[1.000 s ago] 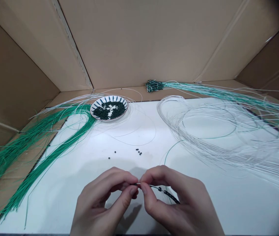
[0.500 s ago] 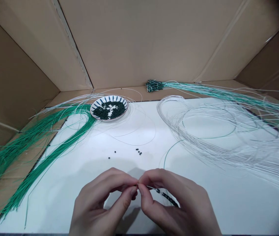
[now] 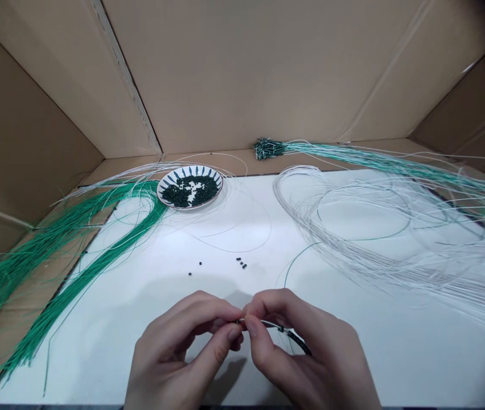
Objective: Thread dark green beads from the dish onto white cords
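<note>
My left hand [image 3: 191,347] is pinched around a tiny dark bead [image 3: 238,322], mostly covered by the fingertips. Close beside it, my right hand [image 3: 298,341] grips a thin white strand [image 3: 270,324] between thumb and forefinger. The strand's end points at the bead; whether it has entered the hole I cannot tell. Farther along the strand, a row of black beads [image 3: 297,341] curves into the right palm, where the rest is hidden. Several loose dark beads [image 3: 242,264] lie on the white board beyond the hands.
A striped dish [image 3: 168,199] of dark beads stands at the back. Bundles of green strands [image 3: 93,273] spread on the left, clear-white strands [image 3: 353,256] on the right. A beaded bundle [image 3: 268,148] lies by the cardboard wall [image 3: 268,74]. White board [image 3: 118,353] lies beneath.
My right hand's thumb has shifted slightly right along the strand, so a little more of the strand and the dark bead show between the fingertips. The strung beads have moved slightly.
</note>
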Available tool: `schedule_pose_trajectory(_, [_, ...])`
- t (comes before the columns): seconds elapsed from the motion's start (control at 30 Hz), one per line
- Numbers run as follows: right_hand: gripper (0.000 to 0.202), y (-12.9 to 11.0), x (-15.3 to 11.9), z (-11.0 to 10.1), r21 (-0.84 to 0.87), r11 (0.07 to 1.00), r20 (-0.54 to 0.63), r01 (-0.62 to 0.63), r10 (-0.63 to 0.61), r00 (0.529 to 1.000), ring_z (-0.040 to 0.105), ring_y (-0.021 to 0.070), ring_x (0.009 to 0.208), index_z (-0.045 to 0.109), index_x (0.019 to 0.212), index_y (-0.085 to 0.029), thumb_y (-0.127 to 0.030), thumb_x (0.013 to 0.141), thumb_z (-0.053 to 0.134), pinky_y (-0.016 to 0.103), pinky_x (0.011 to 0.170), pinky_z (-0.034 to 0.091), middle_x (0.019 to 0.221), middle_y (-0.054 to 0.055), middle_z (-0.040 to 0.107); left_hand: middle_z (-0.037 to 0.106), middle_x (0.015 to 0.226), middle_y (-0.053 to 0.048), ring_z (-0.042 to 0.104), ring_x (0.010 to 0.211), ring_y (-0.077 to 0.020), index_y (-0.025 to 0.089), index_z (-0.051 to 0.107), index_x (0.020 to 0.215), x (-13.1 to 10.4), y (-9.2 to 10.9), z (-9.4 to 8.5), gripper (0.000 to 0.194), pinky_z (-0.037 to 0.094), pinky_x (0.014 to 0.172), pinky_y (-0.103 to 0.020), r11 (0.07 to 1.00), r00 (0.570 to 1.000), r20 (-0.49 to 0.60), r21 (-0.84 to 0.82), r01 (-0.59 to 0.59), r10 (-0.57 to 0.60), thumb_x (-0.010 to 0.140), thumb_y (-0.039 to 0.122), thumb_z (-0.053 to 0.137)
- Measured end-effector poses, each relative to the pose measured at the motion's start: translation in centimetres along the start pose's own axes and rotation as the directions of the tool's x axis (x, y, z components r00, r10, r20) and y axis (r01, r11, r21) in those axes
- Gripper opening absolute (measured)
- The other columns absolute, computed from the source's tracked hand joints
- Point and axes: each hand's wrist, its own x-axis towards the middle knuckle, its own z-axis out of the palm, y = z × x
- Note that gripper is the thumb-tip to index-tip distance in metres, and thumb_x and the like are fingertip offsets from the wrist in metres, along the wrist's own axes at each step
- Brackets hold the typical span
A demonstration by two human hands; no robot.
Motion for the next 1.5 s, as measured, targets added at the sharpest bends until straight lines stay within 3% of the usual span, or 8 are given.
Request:
schedule_pose_trajectory(0.33, [0.015, 0.9, -0.3, 0.1, -0.02, 0.995, -0.009, 0.101, -0.101, 0.995, 0.07, 0.0042, 0.062, 0.063, 0.085, -0.023, -0.009, 0.085, 0.063, 0.005, 0.068, 0.053, 0.073, -0.01, 0.072, 0.076, 0.077, 0.008, 0.071, 0.068, -0.0091, 0.033, 0.08, 0.086, -0.4, -0.1, 0.3, 0.029, 0.055, 0.064, -0.01, 0.999, 0.998, -0.07, -0.031, -0.006, 0.004, 0.085, 0.006, 0.069])
schedule_pose_trajectory(0.47, [0.014, 1.3, -0.5, 0.2, -0.019, 0.994, 0.013, 0.112, -0.111, 0.994, 0.071, 0.0055, 0.066, 0.063, 0.088, -0.023, -0.009, 0.087, 0.063, 0.006, 0.072, 0.054, 0.077, -0.008, 0.073, 0.078, 0.079, 0.007, 0.072, 0.071, -0.0112, 0.032, 0.08, 0.087, -0.4, 0.0, 0.2, 0.03, 0.057, 0.066, -0.014, 1.0, 0.999, -0.032, 0.007, -0.021, 0.022, 0.086, 0.004, 0.068])
schedule_pose_trajectory(0.6, [0.015, 1.3, -0.3, 0.2, 0.11, 0.993, 0.042, 0.051, -0.055, 0.998, 0.072, 0.0048, 0.068, 0.065, 0.087, -0.023, -0.008, 0.09, 0.063, 0.004, 0.074, 0.054, 0.077, -0.009, 0.075, 0.077, 0.076, 0.005, 0.071, 0.069, -0.0112, 0.032, 0.082, 0.084, -0.2, -0.1, 0.2, 0.027, 0.056, 0.064, -0.013, 0.996, 0.996, -0.049, -0.056, 0.067, -0.07, 0.087, 0.008, 0.07])
schedule_pose_trajectory(0.73, [0.014, 1.1, -0.2, 0.2, 0.275, 0.957, 0.101, -0.093, 0.068, 0.993, 0.073, 0.0042, 0.071, 0.07, 0.086, -0.024, -0.011, 0.09, 0.068, 0.003, 0.073, 0.054, 0.079, -0.009, 0.077, 0.077, 0.075, 0.007, 0.072, 0.066, -0.0091, 0.034, 0.084, 0.083, 0.0, -0.4, 0.3, 0.025, 0.056, 0.064, -0.01, 0.964, 0.982, -0.065, -0.211, 0.162, -0.179, 0.085, 0.011, 0.076])
schedule_pose_trajectory(0.87, [0.015, 0.7, -0.2, 0.2, 0.288, 0.943, 0.086, -0.166, 0.148, 0.985, 0.074, 0.0037, 0.073, 0.073, 0.087, -0.024, -0.01, 0.084, 0.07, 0.003, 0.076, 0.054, 0.08, -0.01, 0.079, 0.078, 0.075, 0.006, 0.072, 0.066, -0.0094, 0.034, 0.085, 0.084, 0.0, -0.5, 0.4, 0.024, 0.057, 0.065, -0.01, 0.932, 0.971, -0.041, -0.291, 0.215, -0.236, 0.085, 0.012, 0.076])
schedule_pose_trajectory(1.07, [0.014, 0.3, -0.1, 0.4, 0.181, 0.977, 0.026, -0.114, 0.111, 0.993, 0.073, 0.0044, 0.067, 0.07, 0.08, -0.022, -0.011, 0.081, 0.063, 0.005, 0.072, 0.056, 0.078, -0.007, 0.08, 0.077, 0.072, 0.006, 0.072, 0.065, -0.0095, 0.031, 0.085, 0.079, 0.0, -0.4, 0.3, 0.019, 0.057, 0.065, -0.009, 0.896, 0.951, -0.017, -0.339, 0.285, -0.309, 0.083, 0.014, 0.08])
schedule_pose_trajectory(1.3, [0.016, 0.5, 0.0, 0.8, 0.12, 0.992, -0.083, 0.027, -0.017, 0.996, 0.072, 0.0022, 0.062, 0.066, 0.08, -0.023, -0.007, 0.077, 0.064, 0.002, 0.07, 0.054, 0.07, -0.011, 0.075, 0.075, 0.071, 0.005, 0.072, 0.062, -0.01, 0.031, 0.084, 0.076, 0.2, 0.0, 0.3, 0.021, 0.057, 0.062, -0.01, 0.912, 0.955, -0.015, -0.304, 0.277, -0.295, 0.08, 0.011, 0.079])
schedule_pose_trajectory(1.5, [0.018, 0.8, -0.2, 1.0, 0.054, 0.995, -0.12, 0.081, -0.074, 0.99, 0.071, 0.004, 0.059, 0.065, 0.082, -0.024, -0.007, 0.076, 0.065, 0.005, 0.067, 0.055, 0.069, -0.011, 0.074, 0.072, 0.065, 0.006, 0.067, 0.056, -0.0088, 0.028, 0.083, 0.068, 0.0, 0.5, 1.4, 0.018, 0.054, 0.058, -0.01, 0.899, 0.931, -0.166, -0.357, 0.252, -0.326, 0.074, 0.012, 0.078])
